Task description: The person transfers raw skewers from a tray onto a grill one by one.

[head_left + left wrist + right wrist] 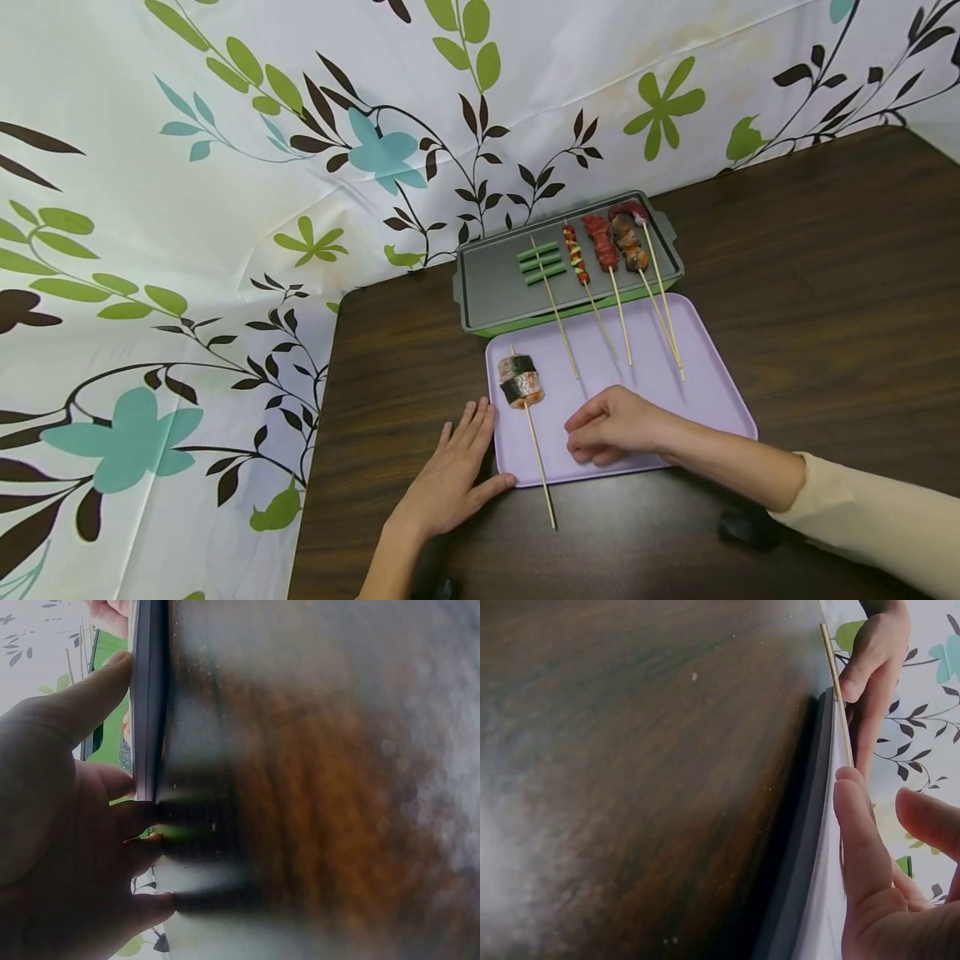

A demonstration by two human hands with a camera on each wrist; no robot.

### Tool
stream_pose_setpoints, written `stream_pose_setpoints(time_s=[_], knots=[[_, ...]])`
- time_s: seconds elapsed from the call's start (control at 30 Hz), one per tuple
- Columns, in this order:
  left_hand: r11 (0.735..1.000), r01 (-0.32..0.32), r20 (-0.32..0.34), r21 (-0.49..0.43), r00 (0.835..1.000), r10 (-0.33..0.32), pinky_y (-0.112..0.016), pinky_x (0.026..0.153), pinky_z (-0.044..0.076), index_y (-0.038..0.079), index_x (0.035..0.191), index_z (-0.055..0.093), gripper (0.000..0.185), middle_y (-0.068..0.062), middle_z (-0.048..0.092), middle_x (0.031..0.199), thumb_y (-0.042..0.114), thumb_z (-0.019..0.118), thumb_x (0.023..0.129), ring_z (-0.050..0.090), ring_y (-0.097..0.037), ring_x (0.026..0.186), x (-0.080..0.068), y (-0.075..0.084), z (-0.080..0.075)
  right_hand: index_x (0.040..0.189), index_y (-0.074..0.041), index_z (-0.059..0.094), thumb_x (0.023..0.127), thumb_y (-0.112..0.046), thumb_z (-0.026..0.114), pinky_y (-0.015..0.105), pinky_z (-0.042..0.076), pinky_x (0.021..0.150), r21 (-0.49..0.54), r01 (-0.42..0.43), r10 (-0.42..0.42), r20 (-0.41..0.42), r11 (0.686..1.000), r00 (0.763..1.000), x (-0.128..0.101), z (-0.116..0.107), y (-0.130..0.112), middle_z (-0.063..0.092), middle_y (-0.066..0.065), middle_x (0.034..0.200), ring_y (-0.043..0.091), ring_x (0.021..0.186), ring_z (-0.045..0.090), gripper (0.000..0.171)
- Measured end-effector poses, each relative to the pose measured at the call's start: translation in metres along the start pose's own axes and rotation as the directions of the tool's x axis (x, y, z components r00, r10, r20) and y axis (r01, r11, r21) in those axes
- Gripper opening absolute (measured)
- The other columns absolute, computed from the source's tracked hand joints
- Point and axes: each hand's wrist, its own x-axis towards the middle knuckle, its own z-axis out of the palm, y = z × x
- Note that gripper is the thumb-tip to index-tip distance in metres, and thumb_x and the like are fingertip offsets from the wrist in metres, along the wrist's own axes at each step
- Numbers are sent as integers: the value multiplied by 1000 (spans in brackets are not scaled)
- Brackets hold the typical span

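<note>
A fish skewer (521, 382), thick pieces with dark skin on a thin stick, lies on the lilac tray (720, 400), its bare end past the tray's front edge. My left hand (450, 475) rests on the table with fingers spread, fingertips and thumb at the tray's left front corner. Over the tray's front part, just right of that skewer's stick, is my right hand (611, 427), fingers loosely bent. In the right wrist view a gap shows between the thumb (926, 821) and the other fingers (859, 825), with nothing held there.
Behind the tray stands a grey griddle (487, 283) with a green base. Several skewers lie across it, handles reaching over the tray: green vegetable pieces (542, 262), a mixed skewer (576, 254), red meat (600, 242), browned meat (628, 242). A leaf-patterned cloth (562, 100) hangs behind the dark wooden table (825, 292).
</note>
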Motion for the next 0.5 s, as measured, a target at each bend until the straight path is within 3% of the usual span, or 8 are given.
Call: stream_pose_setpoints(time_s=[0.5], knots=[[1000, -7, -6, 5, 1000, 7, -60, 114, 14, 12, 159, 8, 90, -6, 4, 164, 62, 48, 95, 3, -25, 150, 0, 0, 0, 108, 13, 66, 91, -7, 68, 34, 59, 66, 99, -69, 67, 20, 993, 998, 20, 10, 8, 73, 18, 86, 23, 76, 73, 26]])
